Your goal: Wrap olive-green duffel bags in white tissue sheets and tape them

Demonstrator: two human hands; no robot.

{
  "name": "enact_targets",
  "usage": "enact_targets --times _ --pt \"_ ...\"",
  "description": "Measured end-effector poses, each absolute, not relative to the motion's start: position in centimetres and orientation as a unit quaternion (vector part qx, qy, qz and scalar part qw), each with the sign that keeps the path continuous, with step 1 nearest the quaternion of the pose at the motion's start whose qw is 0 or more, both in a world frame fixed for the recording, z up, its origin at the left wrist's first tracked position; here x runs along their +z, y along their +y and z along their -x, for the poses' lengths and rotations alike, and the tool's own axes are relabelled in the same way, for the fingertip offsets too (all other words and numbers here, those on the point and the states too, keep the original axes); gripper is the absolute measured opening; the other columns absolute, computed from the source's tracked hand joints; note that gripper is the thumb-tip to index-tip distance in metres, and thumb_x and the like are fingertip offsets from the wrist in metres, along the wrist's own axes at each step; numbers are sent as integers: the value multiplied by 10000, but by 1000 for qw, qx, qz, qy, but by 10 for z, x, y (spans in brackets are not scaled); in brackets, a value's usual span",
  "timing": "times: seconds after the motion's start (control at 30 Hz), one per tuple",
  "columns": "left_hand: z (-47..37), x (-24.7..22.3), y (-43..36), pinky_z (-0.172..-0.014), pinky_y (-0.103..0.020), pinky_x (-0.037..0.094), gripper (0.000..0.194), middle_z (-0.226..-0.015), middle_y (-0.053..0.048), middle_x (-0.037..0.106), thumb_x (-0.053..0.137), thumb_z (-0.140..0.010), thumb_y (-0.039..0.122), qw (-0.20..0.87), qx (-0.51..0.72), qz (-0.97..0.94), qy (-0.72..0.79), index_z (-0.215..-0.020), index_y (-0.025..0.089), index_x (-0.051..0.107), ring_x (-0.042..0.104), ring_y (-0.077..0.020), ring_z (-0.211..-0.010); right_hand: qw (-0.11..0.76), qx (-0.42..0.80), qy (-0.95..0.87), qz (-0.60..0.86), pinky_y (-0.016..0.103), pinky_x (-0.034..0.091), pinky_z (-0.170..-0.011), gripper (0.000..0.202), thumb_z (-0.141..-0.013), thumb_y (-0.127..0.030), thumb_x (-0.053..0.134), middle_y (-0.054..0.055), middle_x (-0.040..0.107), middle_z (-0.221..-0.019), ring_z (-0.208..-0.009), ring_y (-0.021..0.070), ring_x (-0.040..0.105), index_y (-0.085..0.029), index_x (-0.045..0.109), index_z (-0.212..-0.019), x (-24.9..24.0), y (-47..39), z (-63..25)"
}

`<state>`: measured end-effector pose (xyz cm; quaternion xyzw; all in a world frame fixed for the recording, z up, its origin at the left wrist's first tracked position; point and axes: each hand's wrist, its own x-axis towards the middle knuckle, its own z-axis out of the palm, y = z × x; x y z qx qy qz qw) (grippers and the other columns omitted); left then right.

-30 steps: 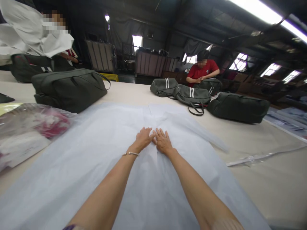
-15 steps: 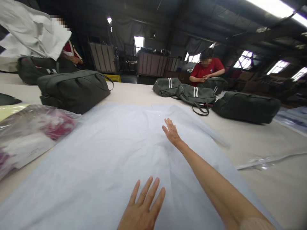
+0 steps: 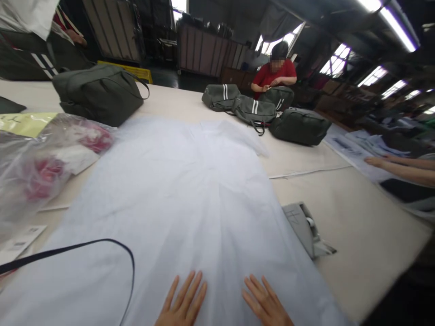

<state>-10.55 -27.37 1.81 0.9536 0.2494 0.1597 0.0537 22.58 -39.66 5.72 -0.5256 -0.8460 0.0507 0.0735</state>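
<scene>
A large pale, translucent sheet (image 3: 170, 181) lies spread over the table, lightly creased down its middle. My left hand (image 3: 183, 301) is palm down on its near part, fingers spread, holding nothing. To its right, my right hand (image 3: 265, 301) also lies flat on the sheet with its fingers apart and nothing in it. A dark strap (image 3: 84, 243) curves across the sheet's near left part. Beside the sheet's right edge sits a grey dispenser-like object (image 3: 301, 226).
Dark green bags (image 3: 102, 93) stand at the back left and several more (image 3: 254, 111) at the back centre. Plastic-wrapped items (image 3: 44, 167) lie on the left. A person in red (image 3: 290, 70) is behind the table; another person's hands (image 3: 377, 162) rest on papers at right.
My right hand has drawn back from the far part of the sheet to beside my left hand. The view has tilted down and turned, bringing the strap and grey object into sight.
</scene>
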Motion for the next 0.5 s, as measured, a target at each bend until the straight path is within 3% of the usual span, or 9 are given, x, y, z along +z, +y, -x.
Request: enact_targets --times 0.13,0.23,0.33,0.4,0.5 --pt "121 23 -293 -1130 -437 352 734 -1507 -53 409 514 -916 418 189 56 -951 237 -1527 308 123 407 -253 -1381 83 48 -838 537 477 403 -1115 882 -837 -680 536 109 465 -1458 -1340 308 449 -234 226 -1532 48 -430 -211" --pt "114 32 -298 -1127 -514 355 670 -1519 -78 385 589 -860 329 233 -32 -945 228 -1478 297 331 370 -286 -1401 66 51 -840 537 476 413 -1109 838 -832 -599 603 99 449 -1472 -1352 313 431 -236 282 -1516 42 -429 -202" --pt "104 48 -295 -1139 -564 324 488 -1488 -109 444 667 -779 274 230 -77 -941 237 -1259 224 596 396 -319 -1381 56 45 -829 555 497 441 -1089 665 -815 -398 645 93 469 -1458 -1344 327 438 -223 457 -1429 36 -425 -196" --pt "104 58 -291 -1136 -537 346 344 -1397 -82 563 639 -773 200 228 -54 -936 265 -1116 225 657 480 -290 -1325 54 48 -811 581 527 427 -1095 501 -781 -251 622 85 466 -1463 -1355 335 420 -219 599 -1281 37 -422 -191" --pt "116 74 -283 -1086 -392 441 267 -1251 -40 673 569 -800 137 227 49 -920 314 -1028 247 653 584 -213 -1220 92 39 -790 605 557 357 -1133 315 -762 -173 581 74 421 -1500 -1392 333 357 -231 689 -1052 45 -420 -179"
